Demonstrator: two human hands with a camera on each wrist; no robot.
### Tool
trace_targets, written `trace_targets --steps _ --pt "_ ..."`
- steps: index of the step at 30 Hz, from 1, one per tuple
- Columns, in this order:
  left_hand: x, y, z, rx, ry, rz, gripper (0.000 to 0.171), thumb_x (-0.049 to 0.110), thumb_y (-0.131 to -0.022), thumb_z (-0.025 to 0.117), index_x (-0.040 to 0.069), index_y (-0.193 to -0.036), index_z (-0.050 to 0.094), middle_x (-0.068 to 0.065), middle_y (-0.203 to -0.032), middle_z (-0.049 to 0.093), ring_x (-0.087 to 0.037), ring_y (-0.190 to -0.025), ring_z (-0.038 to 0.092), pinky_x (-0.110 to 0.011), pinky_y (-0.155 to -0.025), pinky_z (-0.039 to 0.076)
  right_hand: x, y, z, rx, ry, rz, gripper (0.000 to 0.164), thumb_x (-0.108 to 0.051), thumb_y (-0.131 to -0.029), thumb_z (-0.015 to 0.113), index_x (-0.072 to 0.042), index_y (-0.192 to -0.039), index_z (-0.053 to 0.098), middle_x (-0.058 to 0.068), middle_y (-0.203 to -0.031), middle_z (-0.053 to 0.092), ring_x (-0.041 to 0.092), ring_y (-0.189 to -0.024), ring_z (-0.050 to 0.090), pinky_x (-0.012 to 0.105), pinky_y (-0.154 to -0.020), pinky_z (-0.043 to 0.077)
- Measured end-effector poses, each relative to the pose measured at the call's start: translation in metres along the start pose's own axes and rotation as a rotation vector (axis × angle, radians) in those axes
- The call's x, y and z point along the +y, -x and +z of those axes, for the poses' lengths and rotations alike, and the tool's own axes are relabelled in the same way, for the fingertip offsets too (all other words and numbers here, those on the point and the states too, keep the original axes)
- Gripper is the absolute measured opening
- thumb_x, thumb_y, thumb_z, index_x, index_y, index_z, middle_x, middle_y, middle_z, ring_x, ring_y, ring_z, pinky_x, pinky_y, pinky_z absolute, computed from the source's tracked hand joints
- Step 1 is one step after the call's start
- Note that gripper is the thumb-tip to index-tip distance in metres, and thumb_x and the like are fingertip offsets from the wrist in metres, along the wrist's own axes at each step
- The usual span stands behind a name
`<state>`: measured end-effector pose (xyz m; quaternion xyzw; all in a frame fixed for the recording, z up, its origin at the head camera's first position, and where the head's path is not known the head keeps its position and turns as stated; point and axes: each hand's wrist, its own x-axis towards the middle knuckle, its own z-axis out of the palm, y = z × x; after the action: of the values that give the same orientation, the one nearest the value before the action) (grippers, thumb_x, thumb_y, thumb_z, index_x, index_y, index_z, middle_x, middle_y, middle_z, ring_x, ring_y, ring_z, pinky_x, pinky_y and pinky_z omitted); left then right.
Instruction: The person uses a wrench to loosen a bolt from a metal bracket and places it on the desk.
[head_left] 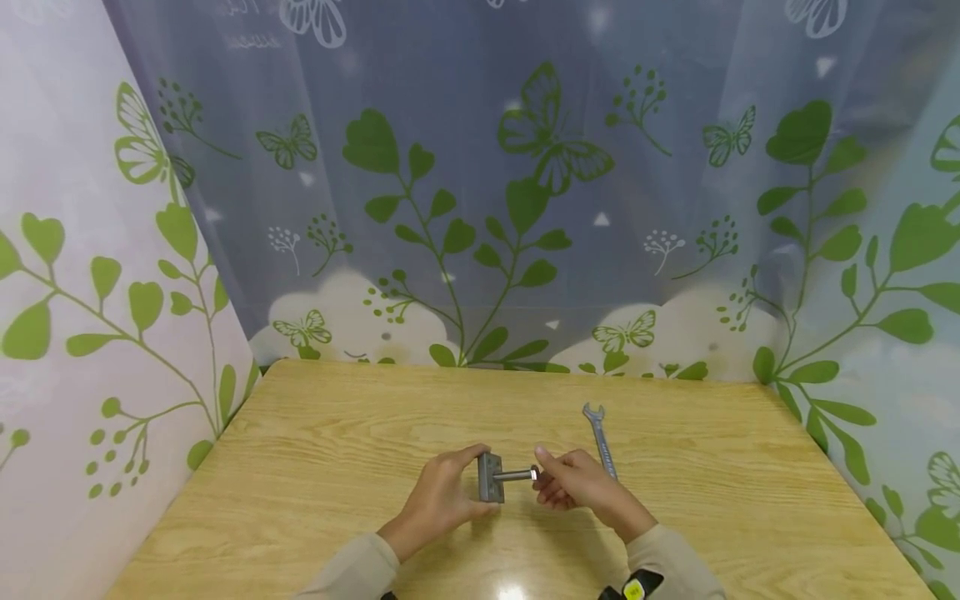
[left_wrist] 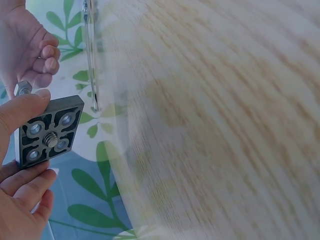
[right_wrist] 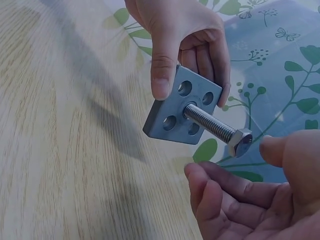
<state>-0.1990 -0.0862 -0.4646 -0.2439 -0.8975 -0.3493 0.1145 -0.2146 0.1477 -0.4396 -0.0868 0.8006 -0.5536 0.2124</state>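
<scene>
My left hand (head_left: 441, 496) grips a square grey metal plate (right_wrist: 172, 112) by opposite edges, between thumb and fingers, above the table. A hex bolt (right_wrist: 212, 124) runs through the plate's centre hole. Its threaded tip pokes out a little from the ribbed back face in the left wrist view, and most of the shank and the head stand out on the right side. Around the bolt head, my right hand (head_left: 577, 483) hovers with thumb and loosely bent fingers spread apart. The right wrist view shows a gap between these fingers and the head.
An open-end wrench (head_left: 600, 437) lies on the wooden table (head_left: 337, 433), just beyond my right hand. Curtains (head_left: 465, 250) printed with leaves and butterflies hang behind the table and along both sides.
</scene>
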Motion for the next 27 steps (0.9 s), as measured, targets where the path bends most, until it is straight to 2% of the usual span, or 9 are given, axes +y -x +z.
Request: trace_targets --steps 4,7,13,18,24,27 --pt "0.0006 -0.0008 0.0001 0.000 -0.010 0.007 0.071 0.020 -0.061 0.091 0.001 -0.122 0.061 -0.012 -0.114 0.068 -0.031 -0.102 0.066 -0.042 -0.088 0.055 -0.0021 0.0006 0.0005 -0.019 0.000 -0.002 0.064 -0.049 -0.099 0.045 0.010 -0.089 0.066 0.006 -0.072 0.067 0.012 -0.063 0.063 0.031 -0.061 0.057" --pt "0.0008 -0.0016 0.0000 -0.006 -0.006 0.010 0.070 0.020 -0.062 0.091 0.000 -0.122 0.061 -0.012 -0.113 0.069 -0.032 -0.102 0.066 -0.042 -0.088 0.055 -0.0025 0.0003 0.0004 -0.010 0.017 -0.029 0.053 -0.042 -0.097 0.053 0.008 -0.088 0.067 0.004 -0.071 0.067 0.011 -0.062 0.062 0.032 -0.060 0.057" --pt "0.0005 -0.0019 -0.0005 -0.014 0.009 0.001 0.071 0.020 -0.063 0.091 0.001 -0.124 0.060 -0.014 -0.117 0.067 -0.032 -0.104 0.065 -0.042 -0.090 0.054 -0.0035 -0.0001 0.0002 0.063 0.104 -0.194 0.022 -0.018 -0.086 0.073 0.000 -0.096 0.067 0.005 -0.084 0.064 0.017 -0.075 0.059 0.032 -0.067 0.055" --pt "0.0006 -0.0008 0.0005 -0.018 0.011 -0.015 0.072 0.022 -0.063 0.090 0.001 -0.125 0.059 -0.015 -0.119 0.066 -0.032 -0.106 0.064 -0.042 -0.090 0.054 -0.0034 -0.0008 0.0018 0.111 0.141 -0.257 0.020 -0.004 -0.079 0.077 -0.001 -0.096 0.067 0.008 -0.091 0.064 0.017 -0.079 0.060 0.026 -0.065 0.054" --pt "0.0001 0.0007 0.0005 -0.015 0.022 -0.020 0.071 0.020 -0.063 0.090 0.000 -0.124 0.059 -0.015 -0.117 0.066 -0.034 -0.105 0.064 -0.043 -0.089 0.054 -0.0026 -0.0010 0.0048 0.113 0.152 -0.263 0.019 -0.002 -0.079 0.075 -0.001 -0.096 0.067 0.007 -0.092 0.064 0.018 -0.079 0.060 0.026 -0.066 0.054" --pt "-0.0002 0.0010 0.0008 -0.011 0.021 -0.011 0.071 0.019 -0.063 0.091 0.000 -0.124 0.060 -0.016 -0.116 0.067 -0.034 -0.104 0.065 -0.043 -0.089 0.054 -0.0010 -0.0005 0.0037 0.094 0.143 -0.266 0.022 -0.004 -0.081 0.074 0.001 -0.101 0.066 0.010 -0.097 0.064 0.018 -0.082 0.060 0.026 -0.069 0.054"
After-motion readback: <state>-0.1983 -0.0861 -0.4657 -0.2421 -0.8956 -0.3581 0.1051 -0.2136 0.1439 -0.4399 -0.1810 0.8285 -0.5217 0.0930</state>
